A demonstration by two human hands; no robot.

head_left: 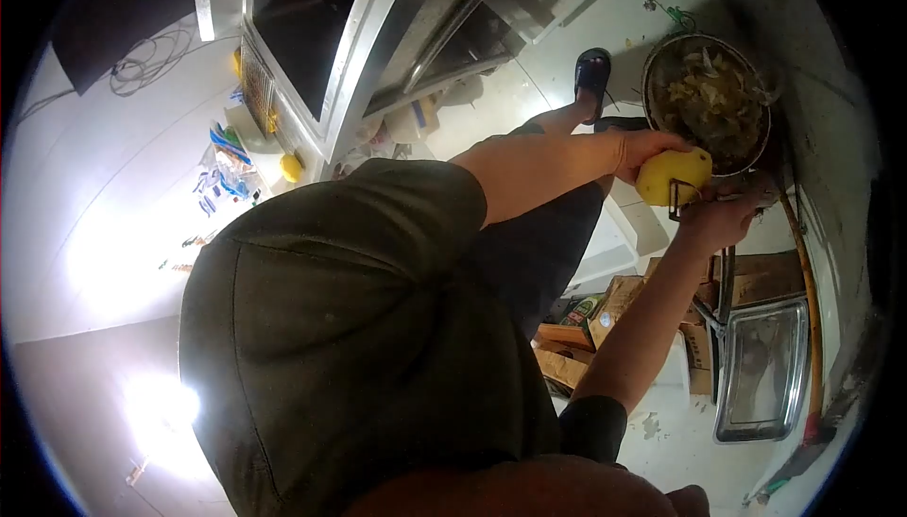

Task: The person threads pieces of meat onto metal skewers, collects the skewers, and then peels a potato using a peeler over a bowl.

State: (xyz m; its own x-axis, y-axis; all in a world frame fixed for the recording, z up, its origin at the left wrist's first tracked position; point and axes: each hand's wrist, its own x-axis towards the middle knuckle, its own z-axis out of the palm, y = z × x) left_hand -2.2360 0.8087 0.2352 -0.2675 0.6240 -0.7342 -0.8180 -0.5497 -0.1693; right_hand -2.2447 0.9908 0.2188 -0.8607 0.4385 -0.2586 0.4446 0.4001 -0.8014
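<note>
My left hand point(647, 152) is wrapped round a peeled yellow potato point(669, 178), which shows a dark spot near its far end. The metal head of a peeler point(675, 202) lies against the potato's near side. My right hand point(720, 220) closes on the peeler's handle, most of which the fingers hide. Just beyond both hands stands a round pan point(648, 92) with pale peelings point(710, 87) heaped inside.
A long wooden handle point(803, 281) leans along the wall at right, beside a clear rectangular tray point(761, 371). Cardboard boxes point(619, 305) lie below my arms. A dark shoe point(592, 75) is on the tiled floor near the pan. A metal-framed appliance point(354, 64) stands at upper left.
</note>
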